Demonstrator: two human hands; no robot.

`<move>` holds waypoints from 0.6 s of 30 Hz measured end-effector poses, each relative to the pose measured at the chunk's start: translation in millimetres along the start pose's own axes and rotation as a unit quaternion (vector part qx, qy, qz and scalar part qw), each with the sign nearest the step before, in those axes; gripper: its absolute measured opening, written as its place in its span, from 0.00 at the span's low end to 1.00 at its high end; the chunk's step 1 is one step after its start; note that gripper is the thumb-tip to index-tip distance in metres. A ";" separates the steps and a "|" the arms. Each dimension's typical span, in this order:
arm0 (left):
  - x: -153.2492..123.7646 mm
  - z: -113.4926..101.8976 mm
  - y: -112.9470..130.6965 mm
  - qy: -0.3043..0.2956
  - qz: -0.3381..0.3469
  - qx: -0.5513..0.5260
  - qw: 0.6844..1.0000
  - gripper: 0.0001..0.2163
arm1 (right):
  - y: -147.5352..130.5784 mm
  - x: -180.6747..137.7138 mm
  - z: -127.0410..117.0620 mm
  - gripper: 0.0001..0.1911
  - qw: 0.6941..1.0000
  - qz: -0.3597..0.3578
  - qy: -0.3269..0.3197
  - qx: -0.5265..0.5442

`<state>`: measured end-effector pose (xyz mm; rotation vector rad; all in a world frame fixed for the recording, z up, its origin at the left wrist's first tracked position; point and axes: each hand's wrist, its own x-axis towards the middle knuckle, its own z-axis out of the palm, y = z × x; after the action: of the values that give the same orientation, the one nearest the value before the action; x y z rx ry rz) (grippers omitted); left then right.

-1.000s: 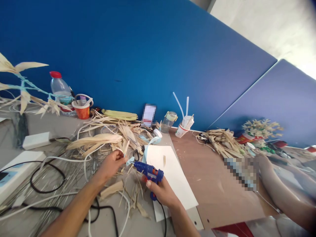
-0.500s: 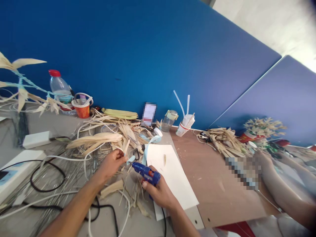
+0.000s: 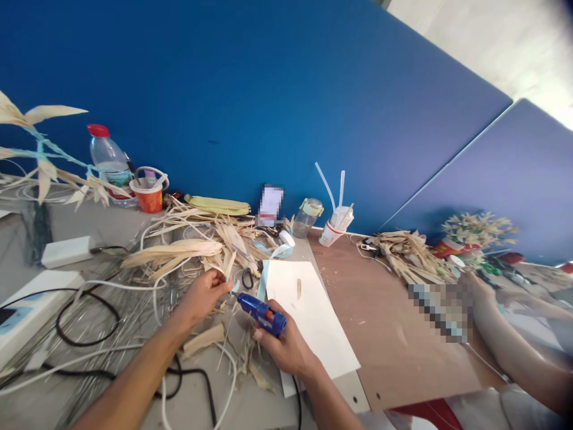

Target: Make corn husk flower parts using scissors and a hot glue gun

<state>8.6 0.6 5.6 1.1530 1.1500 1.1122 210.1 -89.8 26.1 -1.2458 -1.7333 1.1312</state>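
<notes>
My right hand is wrapped round a blue hot glue gun, its nozzle pointing left. Close to that nozzle, my left hand pinches a small light blue ribbon; whether the nozzle touches it I cannot tell. The fingers hide most of what they hold. Dried corn husks lie just beyond my left hand. Black-handled scissors rest beside the fingertips. A sheet of white paper lies right of the gun, with a small husk piece on it.
Thin wires and cables spread across the left, beside a white power strip. A bottle, an orange cup, a glass jar and a cup with straws stand along the blue partition. Another person's hand is at right.
The glue gun has shifted slightly left, its nozzle closer to my left fingertips. Less of the light blue ribbon shows between them. My left hand has barely moved.
</notes>
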 end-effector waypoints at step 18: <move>-5.8 3.0 10.7 0.000 -0.036 -0.009 0.999 0.18 | -4.6 0.4 0.1 0.08 0.999 -0.030 0.013 -0.040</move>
<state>10.6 -4.6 16.9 1.0894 1.1700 1.0661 208.3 -90.2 30.3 -1.2419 -1.7995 1.0149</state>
